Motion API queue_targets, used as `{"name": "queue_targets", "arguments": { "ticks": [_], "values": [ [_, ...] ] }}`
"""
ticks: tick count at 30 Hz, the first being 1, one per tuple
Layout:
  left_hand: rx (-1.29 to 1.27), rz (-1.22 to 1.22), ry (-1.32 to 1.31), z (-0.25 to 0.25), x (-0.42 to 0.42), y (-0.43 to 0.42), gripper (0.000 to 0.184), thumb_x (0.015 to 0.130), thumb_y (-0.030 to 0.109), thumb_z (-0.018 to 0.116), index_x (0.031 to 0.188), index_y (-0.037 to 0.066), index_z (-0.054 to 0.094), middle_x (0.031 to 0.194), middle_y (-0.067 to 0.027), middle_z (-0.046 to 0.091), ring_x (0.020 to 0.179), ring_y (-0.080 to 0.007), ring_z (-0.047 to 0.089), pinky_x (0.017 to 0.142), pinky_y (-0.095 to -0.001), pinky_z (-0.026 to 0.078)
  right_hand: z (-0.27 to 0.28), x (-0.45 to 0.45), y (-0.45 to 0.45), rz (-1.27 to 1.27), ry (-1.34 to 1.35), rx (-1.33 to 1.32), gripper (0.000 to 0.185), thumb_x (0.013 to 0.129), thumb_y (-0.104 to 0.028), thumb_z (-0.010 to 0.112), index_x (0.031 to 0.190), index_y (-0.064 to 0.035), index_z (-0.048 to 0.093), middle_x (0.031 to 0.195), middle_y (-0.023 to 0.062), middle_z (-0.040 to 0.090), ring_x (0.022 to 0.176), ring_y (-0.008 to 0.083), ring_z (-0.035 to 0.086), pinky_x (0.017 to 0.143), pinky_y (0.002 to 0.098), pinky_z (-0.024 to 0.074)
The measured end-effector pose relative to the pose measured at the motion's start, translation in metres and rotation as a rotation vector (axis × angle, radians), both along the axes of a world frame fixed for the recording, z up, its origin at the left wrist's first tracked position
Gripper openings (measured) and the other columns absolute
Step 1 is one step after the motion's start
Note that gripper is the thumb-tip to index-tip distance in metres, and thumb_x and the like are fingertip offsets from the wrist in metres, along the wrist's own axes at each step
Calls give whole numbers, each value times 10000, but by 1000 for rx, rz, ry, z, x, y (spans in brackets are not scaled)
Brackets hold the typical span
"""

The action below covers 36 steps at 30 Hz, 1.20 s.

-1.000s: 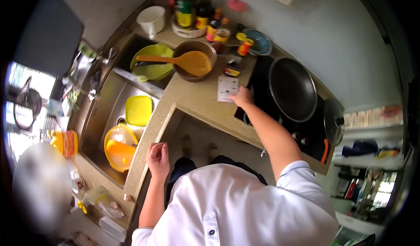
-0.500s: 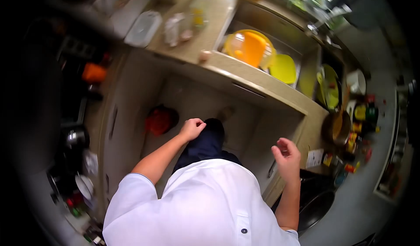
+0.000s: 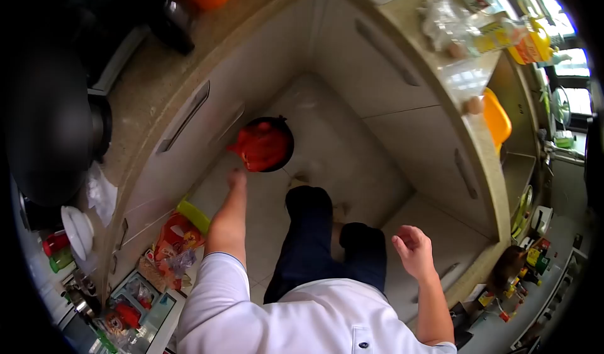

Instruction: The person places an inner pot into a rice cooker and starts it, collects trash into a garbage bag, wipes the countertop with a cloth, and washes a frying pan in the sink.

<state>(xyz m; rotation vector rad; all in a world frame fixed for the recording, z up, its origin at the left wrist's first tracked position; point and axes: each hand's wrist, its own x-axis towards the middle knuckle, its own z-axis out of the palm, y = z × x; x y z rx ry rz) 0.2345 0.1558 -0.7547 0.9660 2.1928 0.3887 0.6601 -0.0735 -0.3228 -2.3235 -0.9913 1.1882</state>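
My left hand [image 3: 236, 179] is stretched forward over the floor, just short of a red plastic bag [image 3: 261, 147] in a dark round bin [image 3: 289, 143]. Motion blur and foreshortening hide its fingers, and I see nothing in it. Off to the right of my legs, my right hand [image 3: 416, 251] hangs in the air with loosely bent fingers, apart and holding nothing.
Counters run along both sides: a left one [image 3: 151, 96] and a right one [image 3: 450, 96] holding a clear plastic bag [image 3: 443, 23]. An orange basin [image 3: 496, 120] sits in the sink. Red packaging [image 3: 179, 231] lies low at left.
My view has turned left, bringing the bin nearer the middle. My left hand has moved from beside my leg out toward the red bag. My right hand stays raised and empty.
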Motion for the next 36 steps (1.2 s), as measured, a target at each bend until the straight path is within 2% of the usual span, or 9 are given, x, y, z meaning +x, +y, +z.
{"name": "queue_targets", "arguments": {
  "ticks": [2, 6, 11, 18, 21, 24, 26, 30, 36],
  "values": [
    [-97, 254, -360, 2, 21, 27, 547, 887, 222, 636, 1379, 25, 505, 1139, -172, 693, 933, -273, 705, 764, -420, 560, -53, -8, 22, 41, 20, -18, 211, 883, -117, 743, 1020, 27, 670, 966, 151, 693, 783, 200, 690, 683, 309, 553],
    [-107, 198, -971, -36, 5, 22, 527, 894, 145, 639, 1388, 61, 477, 1079, -90, 660, 894, -213, 665, 767, -323, 539, -177, -6, 82, 219, 17, -115, 409, 915, -317, 692, 1139, 25, 668, 1055, 190, 712, 936, 300, 695, 827, 387, 539],
    [-73, -88, -675, -48, 24, 29, 422, 883, 90, 625, 1294, 55, 537, 943, -51, 645, 688, -135, 586, 598, -296, 482, -337, -27, 154, 30, 193, -111, 589, 891, -361, 684, 1301, 47, 574, 1175, 226, 687, 1048, 346, 669, 905, 383, 522],
    [-26, -378, -637, -24, 127, 59, 429, 842, 97, 670, 1250, 39, 554, 895, -47, 663, 633, -143, 578, 567, -316, 478, -426, -20, 152, -28, 12, -130, 824, 847, -391, 716, 1446, 70, 388, 1293, 294, 609, 1188, 389, 613, 1001, 408, 482],
    [-134, -476, -711, -10, 172, 72, 455, 832, 108, 690, 1259, 31, 551, 971, -73, 694, 685, -166, 637, 626, -308, 520, -455, -3, 133, -175, -41, -44, 752, 846, -329, 702, 1411, 64, 401, 1243, 308, 627, 1155, 427, 618, 985, 437, 491],
    [-390, -759, -748, 12, 215, 83, 470, 825, 137, 720, 1253, 26, 561, 1070, -108, 700, 876, -193, 683, 718, -336, 566, -457, 22, 110, -311, -230, -33, 434, 845, -135, 591, 1249, -7, 497, 1111, 310, 664, 1083, 480, 619, 943, 513, 492],
    [-590, -1054, -870, 10, 236, 84, 542, 822, 168, 744, 1310, 24, 560, 1195, -151, 667, 1051, -224, 658, 824, -392, 577, -457, 43, 84, -342, -287, -15, 459, 835, -93, 572, 1276, 14, 500, 1119, 306, 664, 1070, 476, 627, 926, 502, 504],
    [-822, -1319, -877, -49, 260, 110, 650, 817, 215, 763, 1394, 30, 528, 1271, -174, 626, 1145, -233, 610, 884, -435, 563, -467, 84, 20, -369, -340, 156, 471, 824, -47, 556, 1286, 44, 539, 1110, 297, 672, 1068, 466, 632, 913, 475, 517],
    [-331, -1608, 32, -177, 271, 183, 769, 802, 246, 756, 1494, 112, 450, 1482, -243, 455, 1251, -391, 552, 1060, -484, 462, -477, 83, -24, -394, -336, 158, 579, 845, -23, 521, 1408, 93, 451, 1217, 295, 648, 1061, 402, 669, 927, 402, 514]
  ]
}}
